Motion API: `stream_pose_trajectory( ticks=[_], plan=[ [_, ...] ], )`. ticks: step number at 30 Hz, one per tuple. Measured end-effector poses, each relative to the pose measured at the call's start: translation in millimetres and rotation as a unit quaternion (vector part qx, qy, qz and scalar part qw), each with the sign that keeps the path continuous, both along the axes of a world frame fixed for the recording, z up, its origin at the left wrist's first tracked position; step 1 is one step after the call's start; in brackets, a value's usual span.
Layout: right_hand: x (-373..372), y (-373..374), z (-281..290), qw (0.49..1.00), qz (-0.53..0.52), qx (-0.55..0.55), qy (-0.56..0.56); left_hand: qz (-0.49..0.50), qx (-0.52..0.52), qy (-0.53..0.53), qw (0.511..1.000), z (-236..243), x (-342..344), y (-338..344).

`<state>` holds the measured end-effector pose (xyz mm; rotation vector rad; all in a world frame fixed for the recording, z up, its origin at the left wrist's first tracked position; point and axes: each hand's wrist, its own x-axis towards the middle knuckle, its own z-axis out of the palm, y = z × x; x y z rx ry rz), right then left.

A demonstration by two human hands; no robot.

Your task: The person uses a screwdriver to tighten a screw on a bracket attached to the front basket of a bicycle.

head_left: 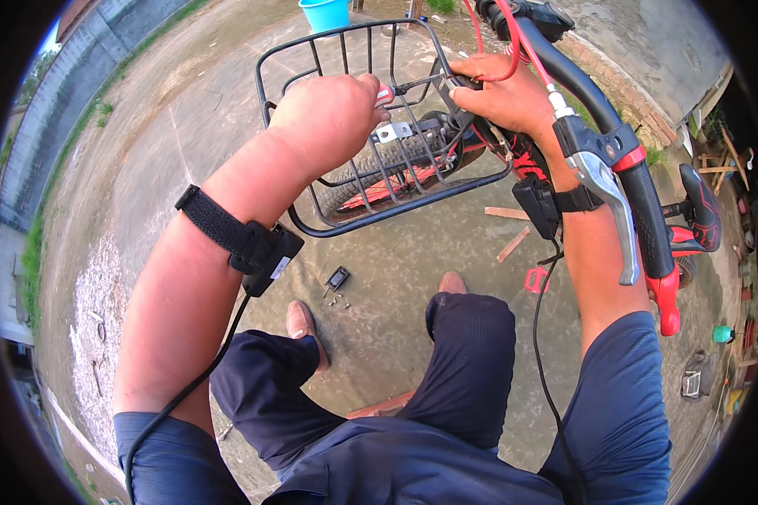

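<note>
A black wire basket (345, 227) is set against the front of a bicycle, above its knobby front tyre (337, 192). My left hand (333, 114) is closed around the red handle of a screwdriver (385, 95) inside the basket. The thin shaft points right, toward the black bracket (451, 88) at the basket's back side; whether the tip touches a screw I cannot make out. My right hand (507, 91) grips that bracket from the other side, thumb toward the basket, with some fingers hidden. A silver metal plate (393, 132) with holes sits on the basket's wires.
The black handlebar (594, 97) with its silver brake lever (608, 198) and red cables (531, 42) runs close by my right forearm. On the concrete lie a small black device (338, 278), several small metal parts and wooden strips (512, 244). A blue bucket (325, 15) stands beyond the basket.
</note>
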<state>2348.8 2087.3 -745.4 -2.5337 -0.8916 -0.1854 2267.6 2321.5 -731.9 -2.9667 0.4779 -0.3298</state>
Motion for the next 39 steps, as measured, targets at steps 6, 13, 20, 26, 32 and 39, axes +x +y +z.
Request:
stream_pose_trajectory(
  ticks=[6,13,20,26,32,39],
  plan=[
    [4.1,-1.6,-4.6,1.000,0.011,0.018,-0.010,-0.024,-0.072,0.048,0.996,7.7,7.7,8.5],
    [8.3,-4.9,-14.9,0.992,0.043,0.098,-0.065,0.025,0.001,-0.078,0.997,-8.8,14.0,7.0],
    [1.9,-1.6,-13.0,0.996,0.007,0.081,-0.035,0.041,-0.027,0.019,0.999,2.3,11.2,-3.2],
    [12.4,-8.0,-22.5,0.994,0.012,0.098,-0.040,0.045,-0.030,0.099,0.994,15.1,24.0,-1.1],
    [14.0,-4.4,-20.2,0.993,0.043,0.100,-0.052,0.003,0.034,-0.064,0.997,6.6,27.3,6.7],
    [17.7,-7.3,-22.6,0.991,0.061,0.103,-0.061,0.024,-0.031,0.070,0.997,13.3,25.8,-1.6]
  ],
)
